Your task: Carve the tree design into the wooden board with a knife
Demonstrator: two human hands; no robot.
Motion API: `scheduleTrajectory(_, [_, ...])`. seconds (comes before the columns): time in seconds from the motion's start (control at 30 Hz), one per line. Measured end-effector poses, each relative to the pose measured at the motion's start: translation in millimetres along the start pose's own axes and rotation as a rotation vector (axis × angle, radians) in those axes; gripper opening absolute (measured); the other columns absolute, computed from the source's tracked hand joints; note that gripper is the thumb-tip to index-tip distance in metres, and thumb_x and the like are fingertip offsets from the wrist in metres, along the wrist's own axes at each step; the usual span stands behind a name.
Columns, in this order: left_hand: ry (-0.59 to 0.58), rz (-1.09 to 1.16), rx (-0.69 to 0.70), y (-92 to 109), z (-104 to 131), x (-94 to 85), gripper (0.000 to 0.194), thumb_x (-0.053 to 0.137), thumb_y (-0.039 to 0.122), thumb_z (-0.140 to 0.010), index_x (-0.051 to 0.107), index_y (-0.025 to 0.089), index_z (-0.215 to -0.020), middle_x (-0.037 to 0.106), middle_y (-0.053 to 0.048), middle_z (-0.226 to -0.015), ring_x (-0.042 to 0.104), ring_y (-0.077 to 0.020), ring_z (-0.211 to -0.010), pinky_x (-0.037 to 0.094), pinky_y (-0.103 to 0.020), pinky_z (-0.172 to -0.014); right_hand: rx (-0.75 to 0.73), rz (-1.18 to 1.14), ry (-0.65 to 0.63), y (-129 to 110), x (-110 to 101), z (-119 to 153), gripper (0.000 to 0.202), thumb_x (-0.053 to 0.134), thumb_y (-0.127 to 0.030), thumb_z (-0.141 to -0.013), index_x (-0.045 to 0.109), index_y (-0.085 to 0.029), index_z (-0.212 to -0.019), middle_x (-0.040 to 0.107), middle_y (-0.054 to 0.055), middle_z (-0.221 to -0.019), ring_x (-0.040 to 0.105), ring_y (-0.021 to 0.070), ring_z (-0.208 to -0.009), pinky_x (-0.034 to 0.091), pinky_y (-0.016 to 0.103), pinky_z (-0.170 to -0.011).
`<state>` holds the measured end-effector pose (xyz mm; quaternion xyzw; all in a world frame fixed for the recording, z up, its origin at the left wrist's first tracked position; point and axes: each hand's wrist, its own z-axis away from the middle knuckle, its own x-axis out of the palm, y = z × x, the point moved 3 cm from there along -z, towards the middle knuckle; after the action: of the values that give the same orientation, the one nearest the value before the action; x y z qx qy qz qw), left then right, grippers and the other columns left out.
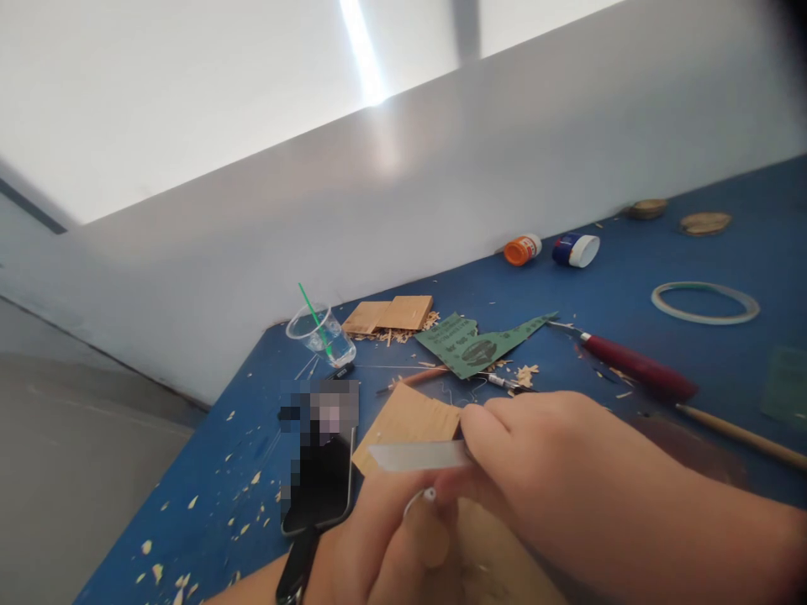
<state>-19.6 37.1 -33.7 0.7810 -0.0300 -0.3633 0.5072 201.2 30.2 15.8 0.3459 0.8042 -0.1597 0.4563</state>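
My right hand (535, 445) is closed round a knife whose flat, pale blade (419, 456) points left. Just beneath it, my left hand (391, 529) has its fingers curled together, with a ring on one finger and a dark band on the wrist. A small pale piece (429, 533) shows between the left fingers, partly hidden and blurred. The blade lies close above the left hand; whether it touches the piece I cannot tell. Behind the blade a thin square wooden board (409, 420) rests on the blue table.
A phone (321, 496) and a clear cup (324, 336) stand left. Farther back are wooden pieces (407, 313), green sandpaper (470, 349), an orange bottle (522, 250) and a blue bottle (575, 250). A red-handled tool (636, 365) and a ring (704, 302) lie right. Shavings are scattered about.
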Motion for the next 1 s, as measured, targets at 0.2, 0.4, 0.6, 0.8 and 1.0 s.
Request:
scheduleTrajectory(0.2, [-0.046, 0.042, 0.034, 9.1, -7.7, -2.8, 0.035, 0.058, 0.054, -0.103, 0.076, 0.023, -0.104, 0.075, -0.007, -0.084, 0.071, -0.0272, -0.073, 0.062, -0.038, -0.066, 0.107, -0.149, 0.024, 2.9, -3.1, 2.5, 0.024, 0.074, -0.007, -0.074, 0.058, -0.026, -0.075, 0.064, -0.004, -0.064, 0.056, 0.0176, -0.044, 0.027, 0.035, -0.043])
scheduleTrajectory(0.4, [-0.128, -0.001, 0.166, 26.2, -17.6, -6.2, 0.028, 0.055, 0.045, -0.107, 0.074, 0.023, -0.107, 0.078, -0.01, -0.102, 0.075, -0.0301, -0.093, 0.063, -0.045, -0.088, 0.28, -0.22, -0.08, -4.8, 0.1, 4.7, 0.021, 0.075, -0.043, -0.094, 0.064, -0.025, -0.089, 0.069, -0.004, -0.066, 0.064, 0.0191, -0.052, 0.031, 0.034, -0.047])
scheduleTrajectory(0.6, [-0.104, 0.092, 0.262, 26.4, -24.9, 1.6, 0.041, 0.048, 0.052, -0.109, 0.051, 0.023, -0.08, 0.061, -0.004, -0.074, 0.062, -0.0204, -0.07, 0.053, -0.033, -0.07, 0.279, -0.3, -0.138, 3.4, 4.2, 6.7, 0.027, 0.066, -0.047, -0.101, 0.063, -0.025, -0.087, 0.07, -0.001, -0.068, 0.064, 0.019, -0.052, 0.032, 0.033, -0.049])
scheduleTrajectory(0.8, [-0.095, 0.065, 0.252, 19.4, -13.8, 2.5, 0.044, 0.043, 0.056, -0.111, 0.055, 0.022, -0.085, 0.06, -0.004, -0.072, 0.058, -0.0192, -0.067, 0.045, -0.034, -0.067, 0.467, -0.223, -0.36, 33.6, 25.5, 10.4, 0.021, 0.051, -0.018, -0.1, 0.068, -0.021, -0.113, 0.078, 0.007, -0.089, 0.075, 0.0277, -0.073, 0.047, 0.036, -0.061])
scheduleTrajectory(1.0, [0.01, 0.094, 0.315, 22.3, -15.2, 7.0, 0.024, 0.06, 0.048, -0.105, 0.057, 0.024, -0.104, 0.058, -0.003, -0.084, 0.054, -0.018, -0.071, 0.042, -0.032, -0.067, 0.487, -0.194, -0.473, 62.6, 50.5, 15.8, 0.031, 0.051, 0.0, -0.096, 0.066, -0.014, -0.119, 0.076, 0.014, -0.106, 0.076, 0.0294, -0.095, 0.054, 0.039, -0.08])
